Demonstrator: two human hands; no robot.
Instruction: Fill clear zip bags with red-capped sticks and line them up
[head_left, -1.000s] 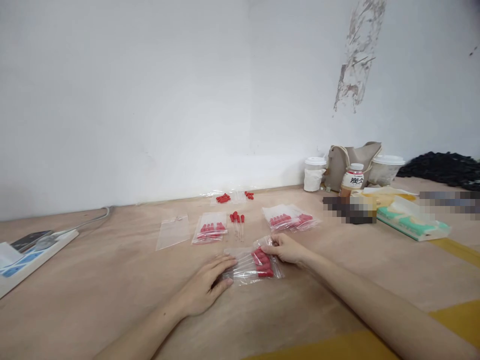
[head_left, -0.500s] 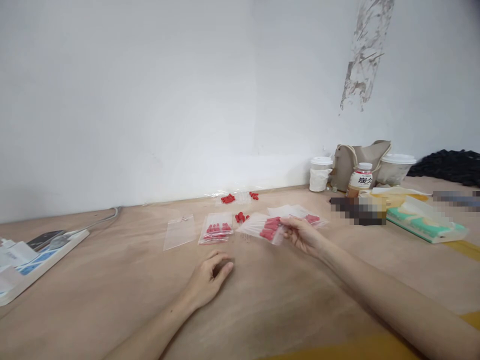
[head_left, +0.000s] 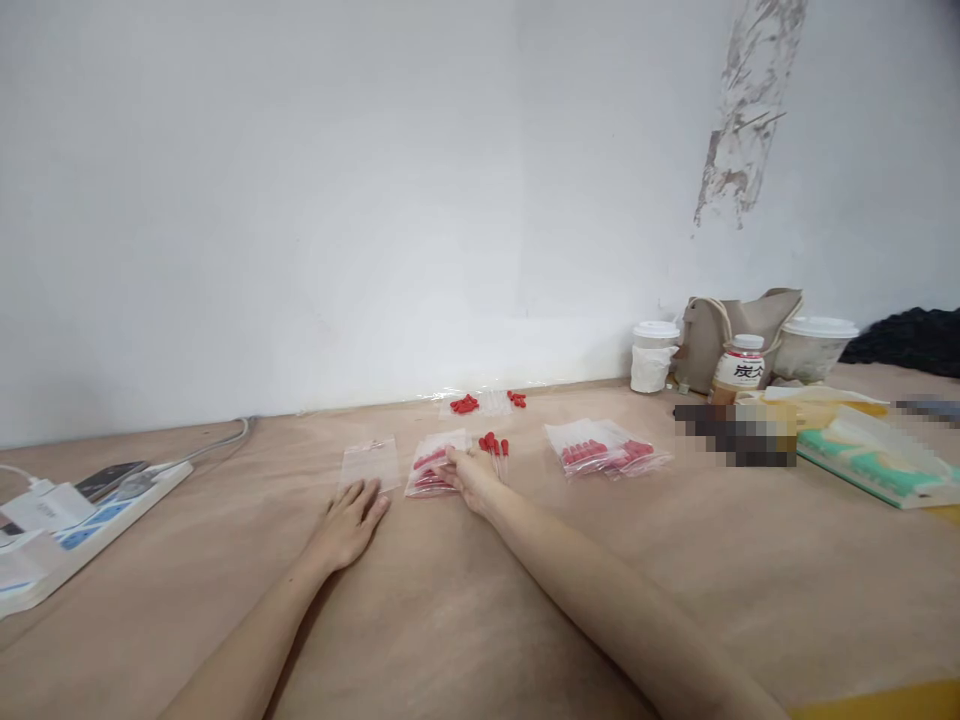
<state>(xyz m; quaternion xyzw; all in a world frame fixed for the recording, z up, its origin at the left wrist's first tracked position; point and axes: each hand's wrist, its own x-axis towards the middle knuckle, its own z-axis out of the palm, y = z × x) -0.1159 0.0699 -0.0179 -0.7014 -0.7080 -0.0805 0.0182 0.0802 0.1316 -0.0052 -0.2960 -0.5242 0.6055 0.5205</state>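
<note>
The scene is viewed by one camera worn on the head, by which the table [head_left: 420, 620] is looked across, forward and down. The wall [head_left: 300, 200] is faced beyond it, and more than half the height is filled by it. The left hand [head_left: 343, 532] and right hand [head_left: 474, 482] are seen from above and behind, their forearms [head_left: 592, 585] cut by the lower edge. A wide span is covered, from the power strip [head_left: 97, 535] at left to the black heap [head_left: 911, 340] at right.
</note>
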